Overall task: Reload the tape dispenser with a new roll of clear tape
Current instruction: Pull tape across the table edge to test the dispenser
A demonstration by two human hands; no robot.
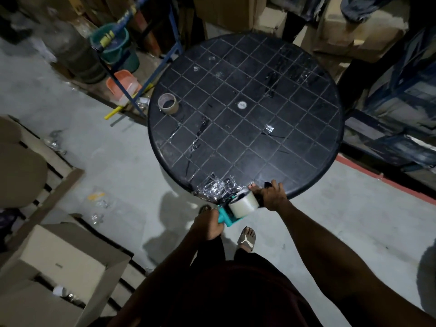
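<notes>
I hold a teal tape dispenser (pixel 226 218) just off the near edge of a round black table (pixel 259 142). My left hand (pixel 208 224) grips its handle. A full roll of clear tape (pixel 244 205) sits on the dispenser. My right hand (pixel 271 195) grips the dispenser's front end beside the roll, fingers curled over the table's rim. An empty cardboard tape core (pixel 168 103) lies at the table's left side. Crumpled clear tape (pixel 213 188) sticks to the table's near edge, right by the dispenser.
Open cardboard boxes (pixel 59 263) stand on the floor at left. A green bucket (pixel 113 43) and an orange container (pixel 122 83) sit beyond the table by a blue frame. Stacked cartons (pixel 349 31) and shelving fill the back and right. My sandalled foot (pixel 247 238) stands below the dispenser.
</notes>
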